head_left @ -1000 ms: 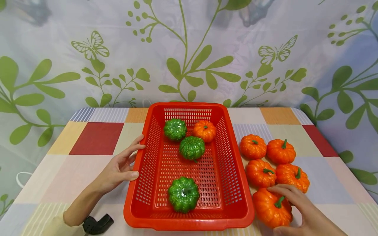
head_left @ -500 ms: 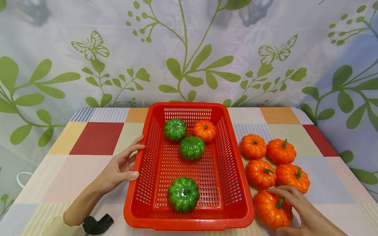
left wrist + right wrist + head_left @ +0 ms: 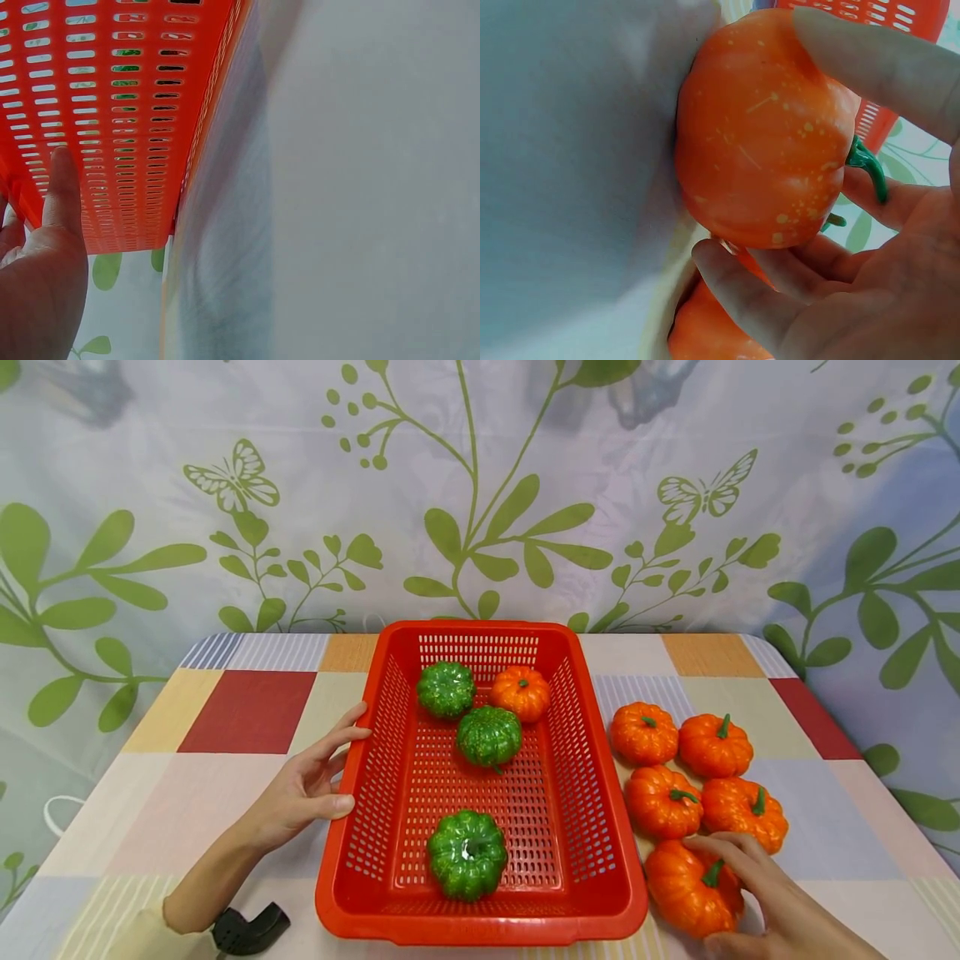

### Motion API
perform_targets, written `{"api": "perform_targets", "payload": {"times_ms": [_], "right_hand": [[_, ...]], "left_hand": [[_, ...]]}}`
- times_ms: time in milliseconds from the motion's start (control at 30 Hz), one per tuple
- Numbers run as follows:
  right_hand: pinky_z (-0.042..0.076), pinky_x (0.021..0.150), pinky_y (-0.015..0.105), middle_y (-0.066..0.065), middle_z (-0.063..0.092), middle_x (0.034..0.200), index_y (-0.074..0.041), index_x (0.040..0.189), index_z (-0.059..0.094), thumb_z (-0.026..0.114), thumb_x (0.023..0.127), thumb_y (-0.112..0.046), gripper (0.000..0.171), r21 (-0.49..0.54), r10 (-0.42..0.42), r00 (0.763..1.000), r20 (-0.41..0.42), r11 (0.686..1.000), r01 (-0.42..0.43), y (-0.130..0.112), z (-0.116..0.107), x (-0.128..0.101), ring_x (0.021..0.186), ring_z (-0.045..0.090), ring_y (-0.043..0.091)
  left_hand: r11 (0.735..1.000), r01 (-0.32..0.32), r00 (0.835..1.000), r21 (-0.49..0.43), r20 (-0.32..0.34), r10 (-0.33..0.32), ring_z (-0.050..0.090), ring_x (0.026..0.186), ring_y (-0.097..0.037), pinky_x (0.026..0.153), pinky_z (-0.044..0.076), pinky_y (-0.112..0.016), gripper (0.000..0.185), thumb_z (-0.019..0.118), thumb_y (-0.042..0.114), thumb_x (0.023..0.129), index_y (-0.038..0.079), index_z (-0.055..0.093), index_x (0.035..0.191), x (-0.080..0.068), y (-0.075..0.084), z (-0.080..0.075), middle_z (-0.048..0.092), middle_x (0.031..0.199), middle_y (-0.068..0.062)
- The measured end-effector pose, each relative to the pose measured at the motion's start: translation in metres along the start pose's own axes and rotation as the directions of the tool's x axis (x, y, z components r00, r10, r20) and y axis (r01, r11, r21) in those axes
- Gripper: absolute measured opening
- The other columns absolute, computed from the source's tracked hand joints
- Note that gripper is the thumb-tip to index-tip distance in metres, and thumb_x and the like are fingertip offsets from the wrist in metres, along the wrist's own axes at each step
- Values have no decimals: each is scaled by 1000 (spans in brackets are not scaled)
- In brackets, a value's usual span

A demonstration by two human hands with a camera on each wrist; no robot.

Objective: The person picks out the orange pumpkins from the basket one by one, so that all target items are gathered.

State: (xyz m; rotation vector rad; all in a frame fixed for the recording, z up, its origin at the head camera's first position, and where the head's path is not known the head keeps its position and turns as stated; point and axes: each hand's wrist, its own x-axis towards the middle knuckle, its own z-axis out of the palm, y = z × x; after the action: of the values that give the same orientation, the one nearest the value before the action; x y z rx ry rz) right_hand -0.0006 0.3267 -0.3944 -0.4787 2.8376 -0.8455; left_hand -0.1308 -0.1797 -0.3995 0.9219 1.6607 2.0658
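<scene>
The nearest orange pumpkin (image 3: pixel 693 887) is clasped by the right hand (image 3: pixel 772 897), thumb and fingers curled round its sides; in the right wrist view the fingers (image 3: pixel 757 296) are seen tucked under it and the thumb laid over its top. It sits on the table (image 3: pixel 225 793), just right of the basket (image 3: pixel 480 927), stem (image 3: pixel 711 872) tilted up toward the hand. The basket therefore lies to the left of the grip, and the right hand is the nearer one. Four more orange pumpkins (image 3: pixel 701 772) are clustered just beyond. The left hand (image 3: pixel 303 789) is laid, fingers straight, against the basket's left wall. Whether the pumpkin is lifted off the cloth cannot be told; the wrist is cut off by the frame.
</scene>
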Motion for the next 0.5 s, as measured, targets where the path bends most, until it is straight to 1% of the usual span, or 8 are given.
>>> {"api": "perform_targets", "payload": {"times_ms": [200,267,367,433,500], "right_hand": [[46,66,19,-8,39,116,-24,130,41,83,62,-24,80,18,-32,999,-15,999,33,0,0,1,101,34,-4],[46,66,19,-11,38,117,-27,130,41,84,61,-25,81,3,-13,1000,-18,1000,13,-2,0,1,101,33,-5],[46,67,21,-10,39,118,-25,130,42,86,56,-25,86,-60,-37,997,-66,998,33,-7,-3,1,103,33,-5],[43,71,16,-11,40,119,-25,130,43,87,54,-23,87,-81,-53,994,-100,996,45,-12,-7,1,104,34,-5],[38,77,12,-7,41,120,-19,131,44,88,54,-20,89,-85,-115,984,-140,991,104,-17,-11,3,106,36,-3]], "left_hand": [[1000,-8,1000,7,3,8,23,132,-31,86,45,-47,63,54,-9,81,-6,26,137,0,-1,0,-4,153,-5],[1000,-15,1000,10,6,15,22,132,-32,86,44,-47,63,53,-9,81,-6,26,137,0,-1,0,-4,153,-5],[1000,-15,1000,8,6,15,22,132,-32,86,45,-47,63,54,-9,81,-6,26,137,1,-1,0,-4,153,-5],[1000,-5,1000,4,0,5,23,132,-32,86,45,-47,63,55,-8,81,-6,26,137,0,0,0,-4,153,-4],[1000,6,1000,4,-7,-6,23,132,-31,85,45,-47,63,55,-8,81,-6,26,137,0,0,0,-4,153,-4]]}}
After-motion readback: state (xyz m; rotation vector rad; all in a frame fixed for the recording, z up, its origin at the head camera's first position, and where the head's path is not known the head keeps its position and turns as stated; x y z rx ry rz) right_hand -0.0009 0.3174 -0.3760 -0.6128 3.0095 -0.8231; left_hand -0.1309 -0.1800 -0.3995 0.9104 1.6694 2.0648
